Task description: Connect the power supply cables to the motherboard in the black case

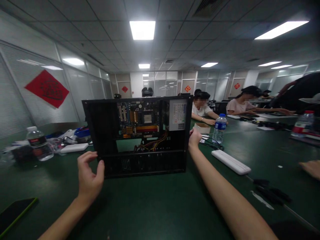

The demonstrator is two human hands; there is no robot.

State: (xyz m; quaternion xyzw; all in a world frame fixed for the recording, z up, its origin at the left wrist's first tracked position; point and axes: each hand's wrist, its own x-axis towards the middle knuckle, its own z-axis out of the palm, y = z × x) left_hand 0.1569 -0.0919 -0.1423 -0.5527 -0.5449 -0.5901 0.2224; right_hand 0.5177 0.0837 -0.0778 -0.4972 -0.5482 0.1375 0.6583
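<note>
A black open-sided computer case (147, 163) stands upright on the green table in front of me. Inside it show a motherboard (138, 115), a silver power supply (177, 115) and a bundle of coloured cables (155, 144). At the case's lower left edge, my left hand (89, 173) has its curled fingers at the side and its thumb at the front rim. My right hand (195, 137) grips the right side, its fingertips partly hidden behind the case.
Right of the case are a water bottle (219, 130), a small cardboard box (202, 128) and a white power strip (231, 162). On the left lie another bottle (40, 145), plastic bags and a phone-like slab (16, 213). Several people sit or lean at tables beyond.
</note>
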